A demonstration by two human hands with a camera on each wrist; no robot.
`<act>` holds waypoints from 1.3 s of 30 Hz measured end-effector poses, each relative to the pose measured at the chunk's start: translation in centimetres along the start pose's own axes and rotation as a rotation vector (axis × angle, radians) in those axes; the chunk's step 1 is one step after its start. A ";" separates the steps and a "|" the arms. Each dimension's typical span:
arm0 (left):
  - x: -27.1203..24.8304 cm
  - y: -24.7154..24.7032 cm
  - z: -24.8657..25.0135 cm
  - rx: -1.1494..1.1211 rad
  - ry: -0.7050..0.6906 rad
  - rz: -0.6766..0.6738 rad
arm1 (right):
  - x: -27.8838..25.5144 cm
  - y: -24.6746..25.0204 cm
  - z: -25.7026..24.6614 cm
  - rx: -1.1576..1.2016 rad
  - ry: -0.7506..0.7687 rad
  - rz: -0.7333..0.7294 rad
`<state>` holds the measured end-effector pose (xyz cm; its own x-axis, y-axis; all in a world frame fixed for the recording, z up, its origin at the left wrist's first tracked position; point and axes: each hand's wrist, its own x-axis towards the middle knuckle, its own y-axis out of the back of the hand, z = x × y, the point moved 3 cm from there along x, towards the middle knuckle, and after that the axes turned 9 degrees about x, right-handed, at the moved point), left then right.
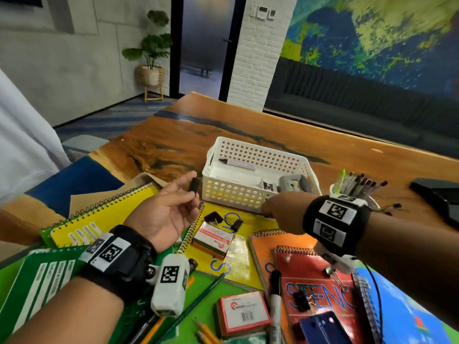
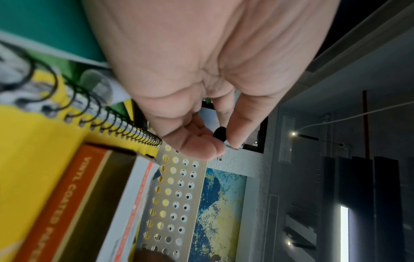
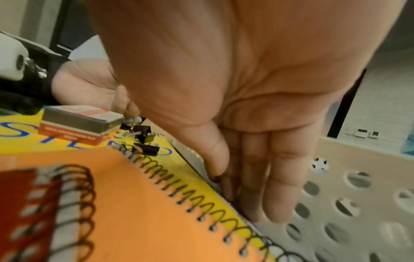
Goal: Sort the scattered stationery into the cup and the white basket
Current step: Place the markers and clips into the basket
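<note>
My left hand (image 1: 193, 192) is raised palm-up just left of the white basket (image 1: 231, 192) and pinches a small black binder clip (image 1: 194, 184) between thumb and fingers; the left wrist view shows the clip (image 2: 220, 133) at the fingertips. My right hand (image 1: 267, 211) reaches down to the basket's front wall (image 3: 358, 195). Its thumb and straight fingers (image 3: 277, 195) meet at the yellow notebook's edge (image 3: 201, 179). Whether they hold anything is hidden. The cup (image 1: 373, 203), full of pens (image 1: 357, 184), stands right of the basket.
The basket holds a marker (image 1: 238, 164) and a grey stapler (image 1: 294, 182). Two black binder clips (image 1: 213, 217) and a clip box (image 1: 213, 240) lie on the yellow notebook. Nearer me are a red box (image 1: 243, 314), a marker (image 1: 275, 301), pencils (image 1: 206, 331) and spiral notebooks (image 1: 270, 247).
</note>
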<state>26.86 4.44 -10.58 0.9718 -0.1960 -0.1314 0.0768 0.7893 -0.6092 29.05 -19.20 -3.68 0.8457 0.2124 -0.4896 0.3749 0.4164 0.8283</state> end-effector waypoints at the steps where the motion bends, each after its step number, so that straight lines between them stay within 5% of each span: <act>1: 0.0 0.0 0.0 -0.001 0.001 -0.006 | 0.1 0.0 0.1 0.001 0.004 -0.003; 26: -0.8 0.0 2.0 -0.125 -0.035 -0.052 | -0.3 -0.9 -0.5 -0.042 0.053 0.125; 32: -0.7 4.1 6.2 -0.024 -0.043 0.116 | -0.5 -1.0 -0.1 0.048 0.049 0.117; 39: -0.7 7.9 5.3 0.029 0.094 0.258 | 0.2 -0.3 -0.6 0.028 0.039 0.072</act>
<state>27.96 13.89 -11.13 0.9351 -0.0380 -0.3522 -0.1634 0.8359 -0.5240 28.91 -18.70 -4.19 0.8555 0.2755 -0.4384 0.3246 0.3743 0.8686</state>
